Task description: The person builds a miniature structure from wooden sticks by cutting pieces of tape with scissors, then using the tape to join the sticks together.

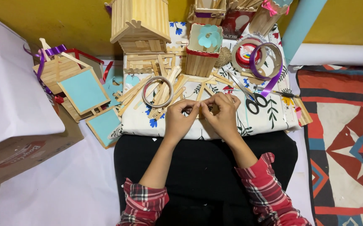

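- The left hand (180,119) and right hand (222,113) meet over the near edge of the floral cloth (269,119), fingertips almost touching.
- Both hands are curled nearly closed, pinching a craft stick (199,109) between them; only a short pale piece of it shows between the fingers.
- That stick sits just in front of the loose stick pile (164,90), which lies on the cloth beyond the left hand.
- A tape ring (157,91) rests on the pile, just beyond the left hand.
- Scissors (250,97) lie on the cloth just right of the right hand, black handles toward the person.
- A purple ribbon roll (266,60) and a red-centred tape roll (245,54) sit at the cloth's far right, touching or overlapping each other.
- A stick box (201,52) with a blue paper flower inside stands at the cloth's far middle.
- A stick house (139,25) stands at the far left corner of the cloth.
- A blue-panelled stick frame (83,90) with purple ribbon lies off the cloth's left edge.
- A cardboard box (26,152) sits farther left of the cloth.
- A patterned rug (348,142) lies right of the cloth.
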